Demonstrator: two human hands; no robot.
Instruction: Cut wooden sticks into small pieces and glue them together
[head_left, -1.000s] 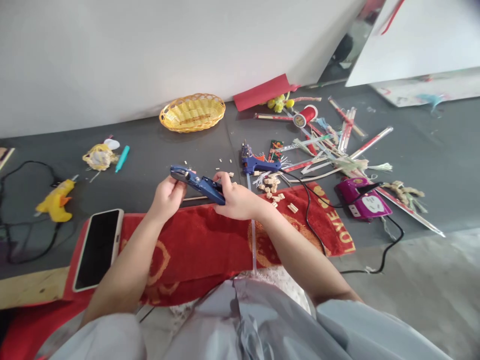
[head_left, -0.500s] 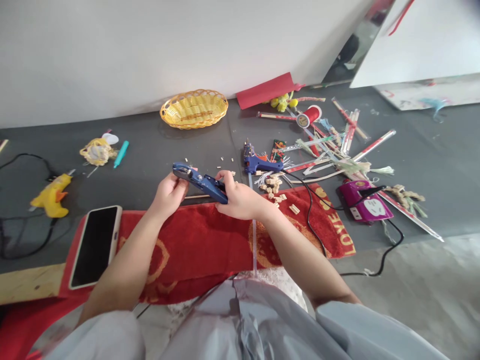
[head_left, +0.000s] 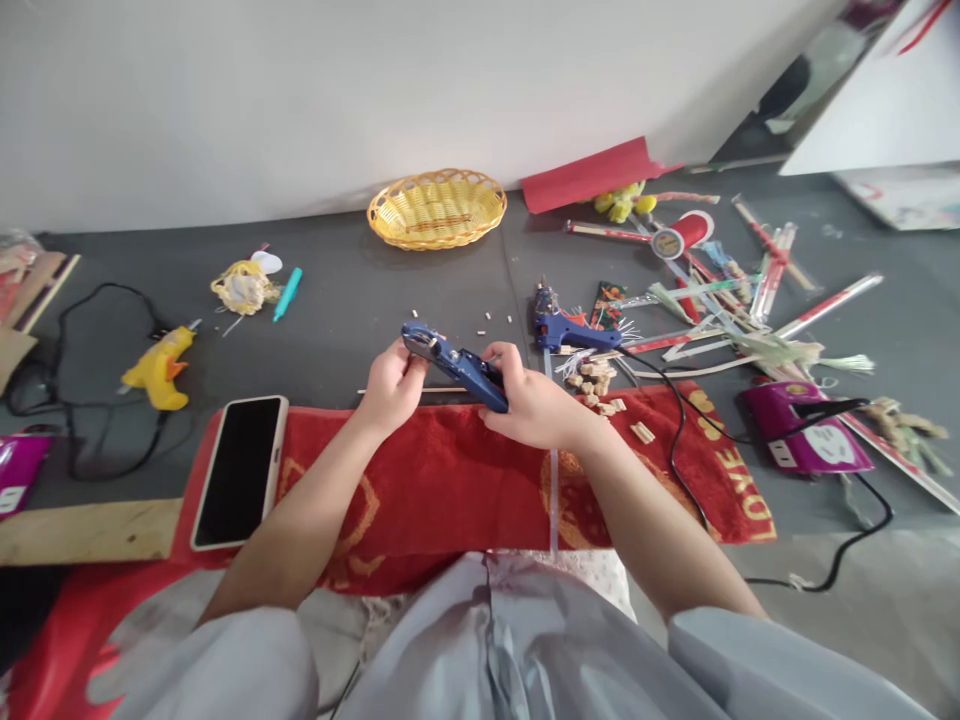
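Observation:
My right hand (head_left: 536,400) is wrapped round the handles of a blue hand cutter (head_left: 471,375), whose curved head points up and to the left. At that head, my left hand (head_left: 394,388) is closed, thumb against fingers; what it pinches, if anything, is hidden. Both hands are over the near part of the grey table, by the edge of a red towel (head_left: 450,480). A thin stick (head_left: 442,390) lies below the cutter, partly covered by it. Tiny cut pieces (head_left: 487,317) are scattered beyond the hands. Short wooden pieces (head_left: 592,378) lie heaped to the right.
A blue glue gun (head_left: 574,332) lies right of my hands, its cord running to a purple power box (head_left: 806,430). A wicker basket (head_left: 437,215) stands by the wall. Left are a phone (head_left: 240,470) and a yellow glue gun (head_left: 161,370). Sticks and a red thread spool (head_left: 682,235) clutter the right.
The view has swung left, so everything sits further right in the picture. Both hands keep nearly the same hold at the cutter.

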